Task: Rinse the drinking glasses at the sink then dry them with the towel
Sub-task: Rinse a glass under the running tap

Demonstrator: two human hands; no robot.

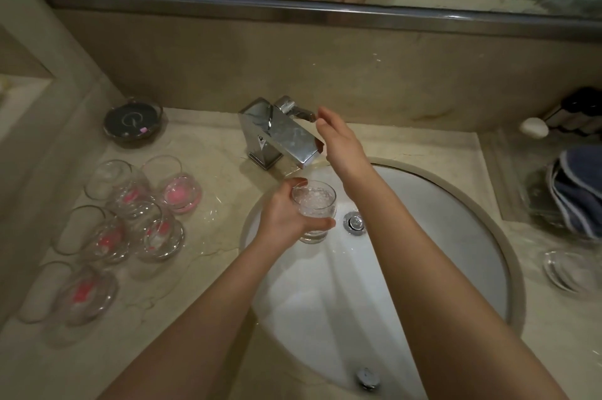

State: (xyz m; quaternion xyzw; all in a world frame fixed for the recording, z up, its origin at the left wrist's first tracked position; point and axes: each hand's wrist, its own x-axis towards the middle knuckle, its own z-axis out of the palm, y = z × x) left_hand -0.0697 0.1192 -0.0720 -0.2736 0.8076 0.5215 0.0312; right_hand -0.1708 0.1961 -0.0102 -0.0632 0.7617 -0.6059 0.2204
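Observation:
My left hand [282,216] grips a clear drinking glass [314,204] upright over the white sink basin [456,236], just below the chrome faucet spout [286,135]. Bubbling water fills the glass. My right hand [338,139] hovers open beside the faucet, fingers extended by the lever handle [294,108], holding nothing. Several more clear glasses [130,204] with pink bottoms stand grouped on the counter to the left. A blue towel [580,191] lies folded at the far right.
A dark round dish [133,122] sits at the back left. A white soap [534,127] rests at the back right near dark bottles. A small glass dish [566,269] lies right of the basin. The drain [355,222] is beside the held glass. A mirror spans the wall above.

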